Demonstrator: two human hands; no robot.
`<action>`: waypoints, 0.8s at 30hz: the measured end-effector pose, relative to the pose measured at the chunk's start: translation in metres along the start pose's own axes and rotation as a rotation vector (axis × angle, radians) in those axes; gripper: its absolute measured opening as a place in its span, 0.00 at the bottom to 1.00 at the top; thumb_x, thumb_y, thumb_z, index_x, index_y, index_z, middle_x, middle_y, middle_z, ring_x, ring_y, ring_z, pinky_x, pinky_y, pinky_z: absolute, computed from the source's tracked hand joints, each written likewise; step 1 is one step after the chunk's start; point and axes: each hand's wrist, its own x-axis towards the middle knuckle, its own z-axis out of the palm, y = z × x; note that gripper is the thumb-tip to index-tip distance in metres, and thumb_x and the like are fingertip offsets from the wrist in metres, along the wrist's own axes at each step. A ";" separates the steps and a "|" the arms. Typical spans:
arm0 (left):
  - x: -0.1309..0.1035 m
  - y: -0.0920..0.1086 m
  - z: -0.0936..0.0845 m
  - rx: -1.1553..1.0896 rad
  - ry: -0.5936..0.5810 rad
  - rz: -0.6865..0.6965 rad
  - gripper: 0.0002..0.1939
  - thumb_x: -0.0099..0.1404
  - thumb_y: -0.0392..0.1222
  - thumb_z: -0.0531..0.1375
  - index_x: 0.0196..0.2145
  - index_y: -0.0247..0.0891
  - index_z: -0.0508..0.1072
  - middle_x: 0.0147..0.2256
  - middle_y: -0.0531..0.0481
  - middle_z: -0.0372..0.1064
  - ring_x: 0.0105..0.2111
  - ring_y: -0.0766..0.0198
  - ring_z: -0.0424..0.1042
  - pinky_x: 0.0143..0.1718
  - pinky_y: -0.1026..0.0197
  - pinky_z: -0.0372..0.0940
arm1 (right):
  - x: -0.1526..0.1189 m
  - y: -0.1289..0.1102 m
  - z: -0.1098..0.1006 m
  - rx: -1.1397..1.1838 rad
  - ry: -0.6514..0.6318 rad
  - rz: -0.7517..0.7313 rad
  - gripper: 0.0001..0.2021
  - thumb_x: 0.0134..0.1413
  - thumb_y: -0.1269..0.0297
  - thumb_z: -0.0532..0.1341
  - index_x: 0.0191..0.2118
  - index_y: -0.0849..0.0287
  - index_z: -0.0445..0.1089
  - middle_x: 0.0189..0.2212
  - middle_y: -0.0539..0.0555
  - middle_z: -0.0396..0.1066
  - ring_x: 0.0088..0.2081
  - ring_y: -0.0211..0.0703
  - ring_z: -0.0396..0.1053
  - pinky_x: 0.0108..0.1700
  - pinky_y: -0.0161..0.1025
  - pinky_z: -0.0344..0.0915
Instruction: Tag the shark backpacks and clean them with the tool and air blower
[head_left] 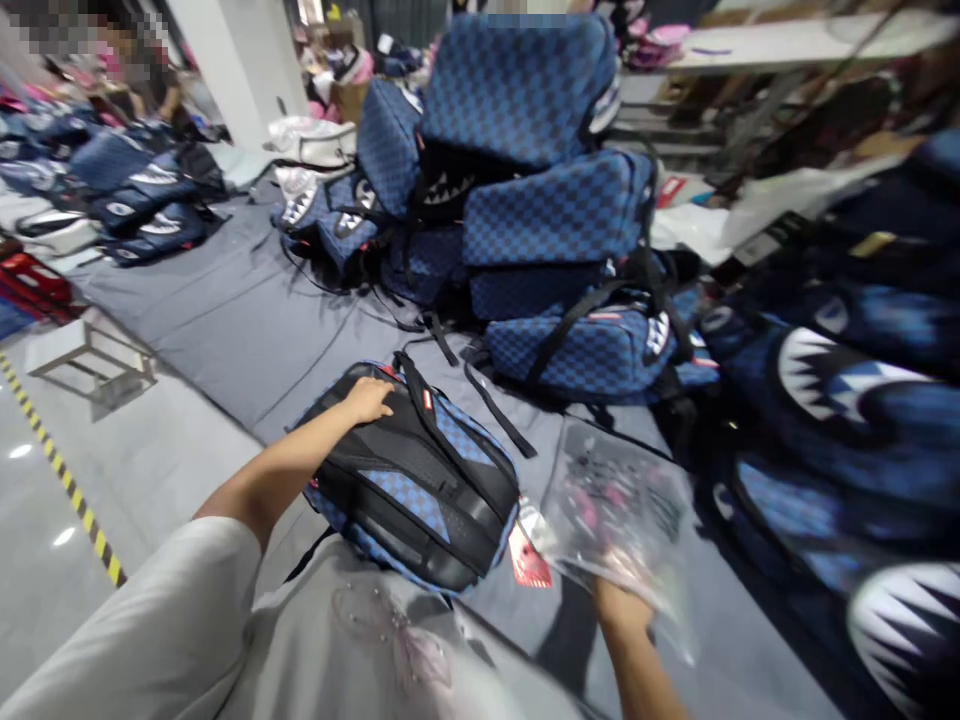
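The widest open room on the bench [225, 320] is the stretch of grey cloth left of the backpack [409, 490], running between the left edge and the pile of checkered bags [555, 215]. That pile closes off the far side; shark-mouth bags [817, 390] crowd the right. The near edge has little room: the person's body is right against it, and the backpack lies there. Only a narrow strip of cloth parts the backpack from a clear plastic bag [592, 480] on its right.

The backpack lies on its front, black padded back and straps up, with blue-and-black checkered panels and sides. A red tag [530, 562] hangs out at its right end.

The left hand [369, 402] rests palm down on it, loosely spread. The right hand [622, 605] is at the plastic bag's near side, its fingers blurred behind film; I cannot tell whether they pinch it.
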 end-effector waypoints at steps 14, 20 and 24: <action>0.012 -0.023 -0.008 0.093 -0.079 0.026 0.28 0.63 0.52 0.61 0.58 0.38 0.68 0.55 0.40 0.71 0.56 0.47 0.68 0.58 0.51 0.58 | -0.066 -0.033 -0.025 0.293 -0.020 0.245 0.16 0.58 0.68 0.51 0.44 0.61 0.76 0.41 0.63 0.76 0.46 0.55 0.69 0.53 0.48 0.61; 0.018 -0.049 -0.006 0.061 -0.103 -0.030 0.29 0.61 0.56 0.62 0.56 0.39 0.71 0.53 0.40 0.72 0.56 0.44 0.69 0.58 0.49 0.59 | -0.068 -0.071 -0.069 0.656 0.197 0.428 0.22 0.63 0.47 0.49 0.43 0.62 0.69 0.30 0.56 0.72 0.29 0.45 0.69 0.33 0.40 0.67; 0.010 -0.052 0.005 -0.076 -0.035 0.085 0.25 0.62 0.50 0.62 0.55 0.39 0.71 0.55 0.42 0.71 0.57 0.49 0.67 0.60 0.51 0.57 | -0.012 -0.140 -0.083 0.898 0.211 0.281 0.20 0.62 0.48 0.50 0.45 0.58 0.68 0.31 0.53 0.73 0.27 0.42 0.69 0.26 0.36 0.67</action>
